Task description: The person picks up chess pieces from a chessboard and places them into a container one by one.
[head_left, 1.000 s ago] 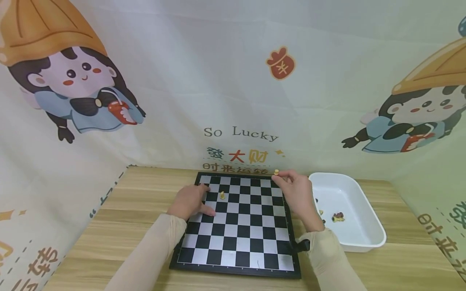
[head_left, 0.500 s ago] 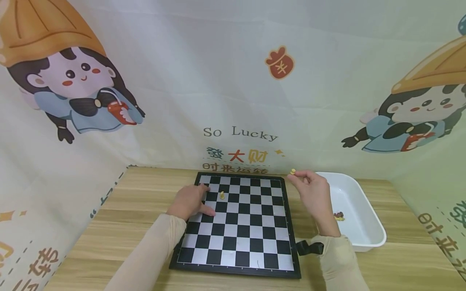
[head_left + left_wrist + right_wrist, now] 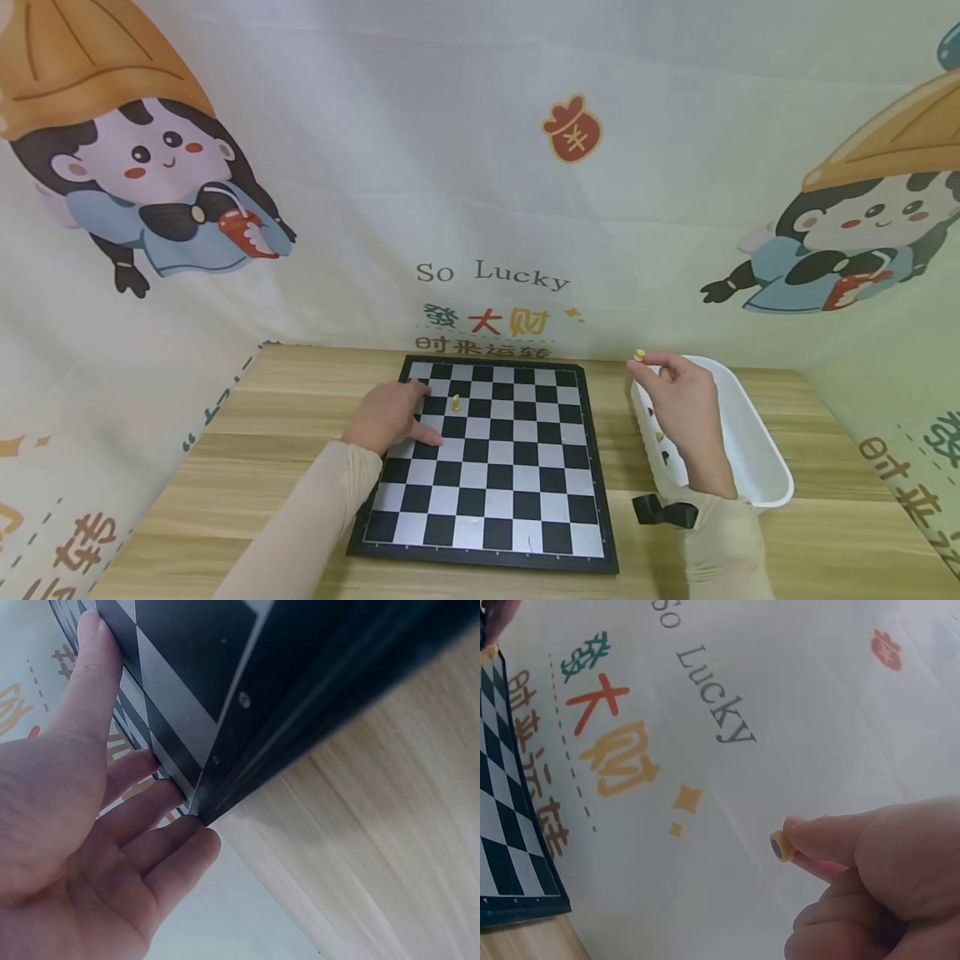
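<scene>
My right hand (image 3: 684, 417) pinches a small yellow chess piece (image 3: 639, 356) between thumb and fingertips, over the near-left rim of the tub. In the right wrist view, that chess piece (image 3: 781, 846) shows a dark round base facing outward. My left hand (image 3: 384, 417) rests at the left edge of a black-and-white chessboard (image 3: 487, 502). The left wrist view has its thumb (image 3: 94, 675) lying over the squares and its other fingers touching the board's edge. One yellow chess piece (image 3: 456, 402) stands on the board, right of the left hand.
A white plastic tub (image 3: 768, 454) stands right of the board, partly hidden by the right hand. Small dark pieces (image 3: 665, 457) show inside its left wall. A printed cloth (image 3: 480, 208) hangs behind the wooden table (image 3: 277, 433). A black strap (image 3: 666, 511) sits at the right wrist.
My right hand has moved right with the chess piece, from the board's far right corner to over the tub's rim. The left hand and the standing piece have stayed put.
</scene>
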